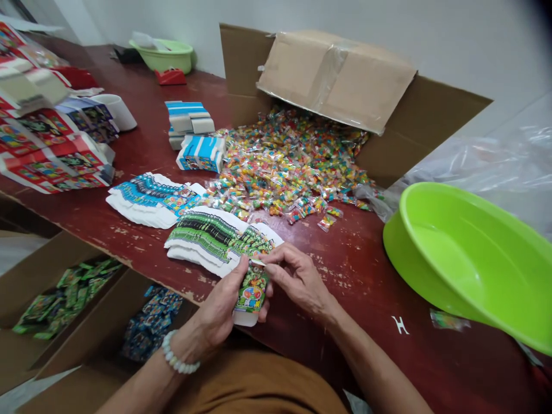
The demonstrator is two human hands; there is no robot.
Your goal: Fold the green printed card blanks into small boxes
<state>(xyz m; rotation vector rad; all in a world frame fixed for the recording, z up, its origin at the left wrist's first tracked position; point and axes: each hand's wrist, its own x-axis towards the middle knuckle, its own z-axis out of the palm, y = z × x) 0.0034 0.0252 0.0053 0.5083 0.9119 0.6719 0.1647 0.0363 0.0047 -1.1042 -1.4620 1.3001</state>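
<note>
In my left hand (pixel 224 305) is a small green printed candy box (pixel 252 290), held upright between thumb and fingers near the table's front edge. My right hand (pixel 297 279) pinches the white flap at the top of that box with thumb and forefinger. Just beyond my hands lies a fanned row of flat green cartons (pixel 207 236). Behind it is a similar row of blue cartons (pixel 150 198). A heap of small wrapped candies (pixel 276 167) spills toward me from a tipped cardboard box (pixel 336 80).
A lime-green basin (pixel 457 259) stands at right, near a loose candy packet (pixel 448 320) and a white paper scrap (pixel 400 325). Bundled blue cartons (pixel 200 153) and red box bundles (pixel 56 155) sit left. Below the edge, cardboard boxes hold green packs (pixel 69 296) and blue packs (pixel 153 322).
</note>
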